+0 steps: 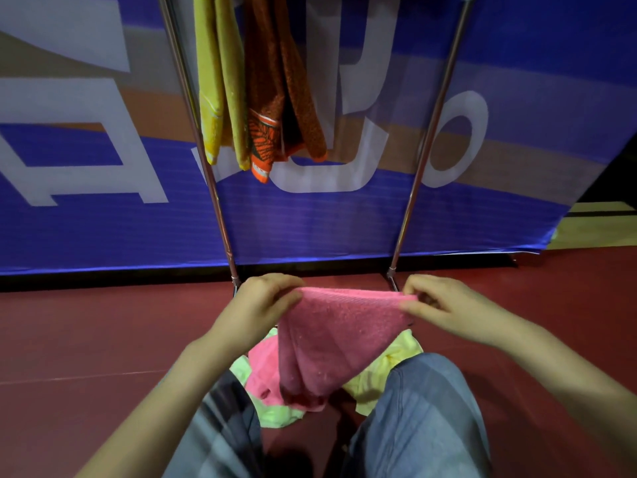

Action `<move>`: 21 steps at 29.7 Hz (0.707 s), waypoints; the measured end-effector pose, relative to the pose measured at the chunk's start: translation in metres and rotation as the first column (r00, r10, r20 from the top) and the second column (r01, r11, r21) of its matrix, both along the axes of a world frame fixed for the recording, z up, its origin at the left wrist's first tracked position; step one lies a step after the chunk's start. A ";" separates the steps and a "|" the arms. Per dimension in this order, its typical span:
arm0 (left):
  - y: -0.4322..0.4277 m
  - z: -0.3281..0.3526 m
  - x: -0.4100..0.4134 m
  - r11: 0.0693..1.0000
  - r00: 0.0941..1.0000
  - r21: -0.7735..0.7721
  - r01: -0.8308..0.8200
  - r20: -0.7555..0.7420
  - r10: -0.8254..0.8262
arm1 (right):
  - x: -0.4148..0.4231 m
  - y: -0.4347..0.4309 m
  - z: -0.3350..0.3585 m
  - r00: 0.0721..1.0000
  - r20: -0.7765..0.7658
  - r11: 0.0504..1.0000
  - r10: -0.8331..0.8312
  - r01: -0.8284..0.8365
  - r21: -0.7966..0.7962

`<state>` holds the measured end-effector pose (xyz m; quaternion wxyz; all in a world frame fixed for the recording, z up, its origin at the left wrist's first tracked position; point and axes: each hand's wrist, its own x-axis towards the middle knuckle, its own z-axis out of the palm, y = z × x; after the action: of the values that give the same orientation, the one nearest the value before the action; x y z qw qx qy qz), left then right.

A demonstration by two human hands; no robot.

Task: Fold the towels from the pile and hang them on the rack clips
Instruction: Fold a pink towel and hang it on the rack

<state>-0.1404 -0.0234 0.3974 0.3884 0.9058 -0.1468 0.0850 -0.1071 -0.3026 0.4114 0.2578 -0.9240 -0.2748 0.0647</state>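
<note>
A pink towel (pixel 331 336) hangs stretched between my hands above the pile. My left hand (pixel 265 301) pinches its left top corner and my right hand (pixel 437 305) pinches its right top corner. Below it lies the pile (pixel 396 370) of pale yellow-green towels and another pink towel (pixel 262 367) on the floor between my knees. The metal rack stands behind, its left pole (pixel 206 167) and right pole (pixel 424 157) rising upward. A yellow towel (pixel 217 91) and an orange patterned towel (pixel 286 98) hang from its top; the clips are out of view.
A blue, tan and white banner (pixel 103 219) stands upright right behind the rack. The floor (pixel 86 339) is dark red. My knees in blue jeans (pixel 424 419) frame the pile at the bottom.
</note>
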 end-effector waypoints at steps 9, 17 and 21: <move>0.007 0.029 0.006 0.999 0.999 -0.045 -0.018 0.028 0.019 | 0.002 0.014 0.018 0.982 -0.108 0.855 -0.156 0.189 0.483; 0.009 0.054 0.007 0.966 0.995 -0.240 -0.097 -0.036 0.091 | 0.005 0.022 0.038 0.967 -0.082 0.643 -0.241 0.223 0.733; -0.003 0.075 0.010 0.897 0.991 -0.421 -0.132 -0.032 0.131 | 0.004 0.032 0.053 0.968 -0.086 0.521 -0.236 0.201 0.830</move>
<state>-0.1305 -0.0268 0.4719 0.5685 0.8083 -0.0629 0.1395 -0.1036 -0.2704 0.4643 0.6648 -0.7194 -0.1593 -0.1232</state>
